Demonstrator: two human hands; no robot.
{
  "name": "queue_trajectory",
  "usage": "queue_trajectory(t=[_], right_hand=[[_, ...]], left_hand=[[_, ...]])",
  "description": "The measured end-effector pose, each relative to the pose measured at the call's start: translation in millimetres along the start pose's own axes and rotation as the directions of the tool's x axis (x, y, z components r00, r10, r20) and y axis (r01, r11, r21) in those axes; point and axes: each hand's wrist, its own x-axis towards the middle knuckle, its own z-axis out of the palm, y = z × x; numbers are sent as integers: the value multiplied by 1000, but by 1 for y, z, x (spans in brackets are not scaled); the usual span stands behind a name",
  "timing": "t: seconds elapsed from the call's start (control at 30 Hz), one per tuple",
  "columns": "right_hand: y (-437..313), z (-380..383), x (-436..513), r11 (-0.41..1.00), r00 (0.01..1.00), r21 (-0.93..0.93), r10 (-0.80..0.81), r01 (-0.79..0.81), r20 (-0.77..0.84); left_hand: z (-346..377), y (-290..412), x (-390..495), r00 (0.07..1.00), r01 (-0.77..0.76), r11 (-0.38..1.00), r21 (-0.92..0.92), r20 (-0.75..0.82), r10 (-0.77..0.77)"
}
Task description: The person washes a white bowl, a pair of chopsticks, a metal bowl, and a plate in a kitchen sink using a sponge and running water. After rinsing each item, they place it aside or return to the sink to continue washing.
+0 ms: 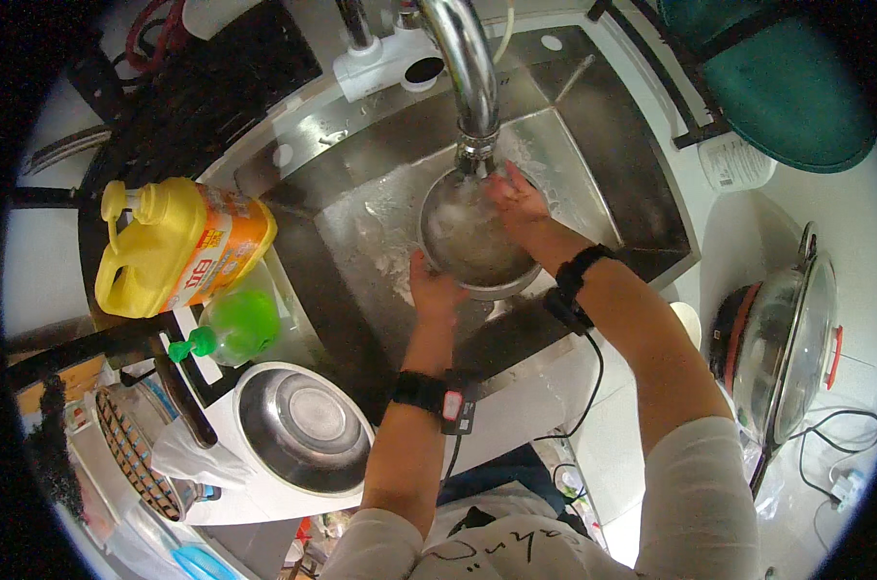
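Observation:
A round metal bowl [475, 250] with cloudy water in it stands in the stainless steel sink [351, 290], under the chrome faucet [475, 87]. Water runs from the spout into the bowl. At the near left rim, my left hand [435, 288] holds the bowl, thumb up along its outer side. My right hand [517, 199] is over the bowl's far right side, close to the spout, with its fingers apart and slightly blurred. Nothing shows in that hand. Whatever lies under the cloudy water cannot be made out.
Left of the sink stand a yellow detergent jug [185, 250] and a green-filled bottle [239, 326]. An empty metal basin [304, 428] sits at the near left. On the right are a glass-lidded pan [779, 348] and a white tub [736, 163]. Cables hang from both wrist straps.

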Motion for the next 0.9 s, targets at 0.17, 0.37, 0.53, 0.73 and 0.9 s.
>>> queue_trajectory(t=[0.17, 0.37, 0.53, 0.73, 0.9], right_hand=[[-19, -8, -27, 962, 855, 267, -180, 50, 487], [-58, 1, -3, 438, 980, 899, -187, 19, 71], [-62, 25, 26, 613, 937, 782, 198, 112, -289], [-5, 30, 7, 1000, 1000, -27, -4, 4, -12], [-24, -7, -59, 886, 961, 435, 37, -158, 274]], left_hand=[[4, -4, 1, 1000, 17, 996, -93, -11, -18], [0, -10, 9, 1000, -13, 1000, 16, -19, 13], [0, -2, 1, 998, -16, 1000, 5, 56, 16], [12, 3, -12, 1000, 3, 994, -106, -22, -6], [12, -10, -4, 999, 9, 977, -213, -44, -19]])
